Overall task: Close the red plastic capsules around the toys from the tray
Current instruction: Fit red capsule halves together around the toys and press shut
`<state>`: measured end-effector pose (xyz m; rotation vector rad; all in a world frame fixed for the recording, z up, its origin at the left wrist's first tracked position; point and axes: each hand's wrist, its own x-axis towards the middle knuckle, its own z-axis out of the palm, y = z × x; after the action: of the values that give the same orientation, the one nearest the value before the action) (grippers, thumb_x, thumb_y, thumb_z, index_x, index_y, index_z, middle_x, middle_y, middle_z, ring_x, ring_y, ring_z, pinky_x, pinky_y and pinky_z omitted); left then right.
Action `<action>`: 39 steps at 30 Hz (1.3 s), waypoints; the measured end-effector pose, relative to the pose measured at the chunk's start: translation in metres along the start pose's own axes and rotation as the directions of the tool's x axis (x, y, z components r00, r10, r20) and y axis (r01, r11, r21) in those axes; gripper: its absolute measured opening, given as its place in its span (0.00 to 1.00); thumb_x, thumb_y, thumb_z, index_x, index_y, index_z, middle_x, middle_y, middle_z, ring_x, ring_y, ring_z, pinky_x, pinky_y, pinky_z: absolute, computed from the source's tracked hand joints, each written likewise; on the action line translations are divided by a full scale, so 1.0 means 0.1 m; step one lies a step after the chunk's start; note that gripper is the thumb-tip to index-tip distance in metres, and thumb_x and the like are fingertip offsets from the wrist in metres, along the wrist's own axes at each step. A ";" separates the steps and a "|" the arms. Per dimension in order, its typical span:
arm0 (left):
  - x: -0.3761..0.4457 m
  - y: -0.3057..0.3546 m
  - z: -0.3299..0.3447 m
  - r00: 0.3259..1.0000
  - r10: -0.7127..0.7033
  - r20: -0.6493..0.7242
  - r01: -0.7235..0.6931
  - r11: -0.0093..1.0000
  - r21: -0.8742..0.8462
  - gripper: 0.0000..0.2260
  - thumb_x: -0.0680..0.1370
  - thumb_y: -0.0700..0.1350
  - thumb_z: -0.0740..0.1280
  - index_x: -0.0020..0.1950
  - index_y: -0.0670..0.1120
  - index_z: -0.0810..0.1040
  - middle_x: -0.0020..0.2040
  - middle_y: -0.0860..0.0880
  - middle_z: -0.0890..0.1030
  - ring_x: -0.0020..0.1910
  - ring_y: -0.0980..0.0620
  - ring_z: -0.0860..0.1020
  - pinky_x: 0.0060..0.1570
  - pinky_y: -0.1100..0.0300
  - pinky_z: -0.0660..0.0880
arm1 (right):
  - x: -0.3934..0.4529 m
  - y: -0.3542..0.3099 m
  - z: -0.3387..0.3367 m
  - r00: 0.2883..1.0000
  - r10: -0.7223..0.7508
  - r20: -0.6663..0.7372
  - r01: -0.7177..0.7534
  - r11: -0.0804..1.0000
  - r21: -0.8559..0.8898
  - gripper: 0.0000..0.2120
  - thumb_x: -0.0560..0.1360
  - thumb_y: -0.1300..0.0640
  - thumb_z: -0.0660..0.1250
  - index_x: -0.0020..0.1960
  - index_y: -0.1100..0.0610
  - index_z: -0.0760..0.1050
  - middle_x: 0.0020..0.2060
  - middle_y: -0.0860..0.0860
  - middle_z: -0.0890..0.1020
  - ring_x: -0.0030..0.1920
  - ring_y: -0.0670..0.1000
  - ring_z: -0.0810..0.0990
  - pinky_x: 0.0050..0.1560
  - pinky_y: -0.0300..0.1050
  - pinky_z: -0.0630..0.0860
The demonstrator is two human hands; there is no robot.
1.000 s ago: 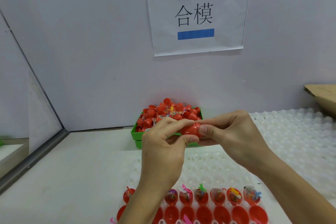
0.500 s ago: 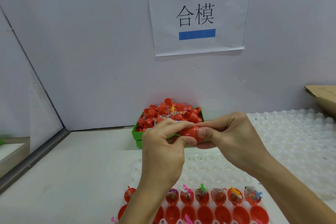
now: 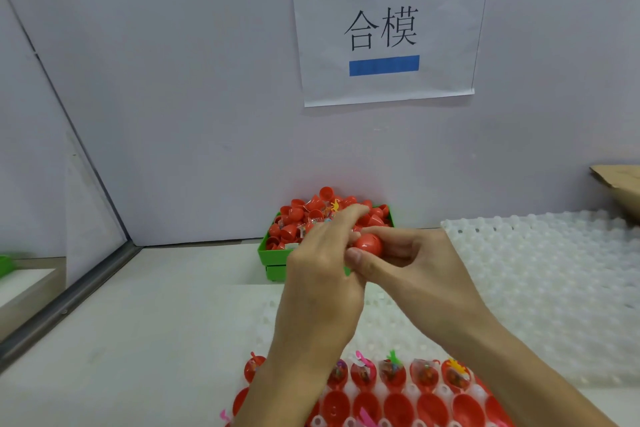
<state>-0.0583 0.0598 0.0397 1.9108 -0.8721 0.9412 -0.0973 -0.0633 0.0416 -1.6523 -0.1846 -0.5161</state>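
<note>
Your right hand [image 3: 408,263] grips a red capsule [image 3: 367,243] between thumb and curled fingers, held in the air above the table [image 3: 166,322], in front of the green bin [image 3: 273,260]. The capsule appears closed; no seam gap is visible. Your left hand [image 3: 322,274] meets it from the left: its fingers are curled at the capsule's far side, but whether they pinch the capsule or only touch it cannot be determined, because the hand's back hides the contact.

The bin stands against the rear wall and is heaped with red capsule halves and small wrapped toys [image 3: 329,215].

At the near edge, below your forearms, a white tray [image 3: 381,322] carries a row of open halves [image 3: 424,374] loaded with toys, and in front of it a row of empty halves [image 3: 398,404]. A second white tray [image 3: 554,281] lies to the right. A paper sign [image 3: 384,28] with blue tape is fixed to the wall. A cardboard edge [image 3: 620,180] shows at far right.
</note>
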 end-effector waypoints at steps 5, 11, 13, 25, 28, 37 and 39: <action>0.00 -0.04 0.01 0.995 0.051 0.087 -0.046 0.997 -0.055 0.22 0.68 0.41 0.79 0.59 0.50 0.78 0.51 0.55 0.82 0.49 0.57 0.80 0.49 0.62 0.77 | 0.03 0.07 -0.06 0.996 0.081 -0.026 -0.077 0.990 0.116 0.06 0.74 0.62 0.72 0.48 0.54 0.86 0.42 0.53 0.87 0.47 0.54 0.87 0.54 0.53 0.82; 0.02 -0.03 0.01 0.794 -0.333 0.509 0.606 0.371 -0.703 0.29 0.67 0.53 0.77 0.66 0.47 0.76 0.59 0.49 0.83 0.61 0.50 0.80 0.56 0.56 0.79 | 0.04 0.05 -0.15 0.995 0.041 0.088 -0.063 0.962 0.267 0.14 0.67 0.57 0.73 0.52 0.57 0.85 0.48 0.57 0.87 0.52 0.57 0.85 0.56 0.49 0.81; 0.03 -0.02 0.04 0.772 -0.373 0.514 0.621 0.269 -0.736 0.24 0.65 0.50 0.78 0.59 0.45 0.82 0.55 0.45 0.84 0.56 0.47 0.83 0.52 0.55 0.81 | 0.04 0.04 -0.15 0.995 0.022 0.094 -0.043 0.973 0.227 0.15 0.67 0.59 0.73 0.54 0.59 0.83 0.48 0.56 0.87 0.53 0.55 0.85 0.57 0.48 0.80; 0.01 0.04 0.08 0.820 -0.451 0.352 0.532 0.378 -0.758 0.10 0.70 0.42 0.69 0.49 0.51 0.87 0.51 0.46 0.86 0.52 0.47 0.84 0.46 0.56 0.82 | 0.04 0.08 -0.12 0.997 -0.031 0.067 0.014 0.972 0.236 0.14 0.66 0.59 0.72 0.52 0.57 0.84 0.47 0.55 0.87 0.53 0.55 0.85 0.57 0.52 0.81; 0.01 0.05 0.11 0.745 -0.499 0.442 0.629 0.307 -0.714 0.09 0.79 0.40 0.65 0.55 0.47 0.84 0.52 0.45 0.85 0.53 0.47 0.84 0.49 0.52 0.82 | 0.03 0.10 -0.09 0.995 -0.044 0.084 0.028 0.984 0.178 0.11 0.69 0.55 0.72 0.51 0.52 0.85 0.46 0.52 0.87 0.51 0.52 0.86 0.55 0.45 0.81; -0.02 -0.07 0.06 0.482 -0.558 0.675 0.849 0.107 -0.518 0.11 0.78 0.39 0.69 0.59 0.35 0.77 0.46 0.40 0.86 0.43 0.47 0.85 0.42 0.55 0.81 | -0.02 0.30 0.02 0.982 -0.179 -0.063 0.136 0.894 -0.428 0.21 0.64 0.67 0.77 0.48 0.43 0.81 0.44 0.39 0.83 0.44 0.43 0.82 0.44 0.36 0.77; -0.02 -0.13 0.05 0.490 -0.616 0.617 0.845 0.159 -0.511 0.10 0.77 0.36 0.69 0.57 0.35 0.78 0.44 0.38 0.85 0.42 0.45 0.85 0.41 0.56 0.81 | -0.04 0.32 0.02 0.992 -0.122 0.023 0.122 0.918 -0.377 0.25 0.66 0.64 0.78 0.56 0.41 0.80 0.49 0.36 0.82 0.49 0.41 0.82 0.48 0.34 0.78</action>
<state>-0.0472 0.0611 0.0308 1.3301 -0.2268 -0.3654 -0.0875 -0.0655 0.0112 -2.0261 -0.1975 -0.6793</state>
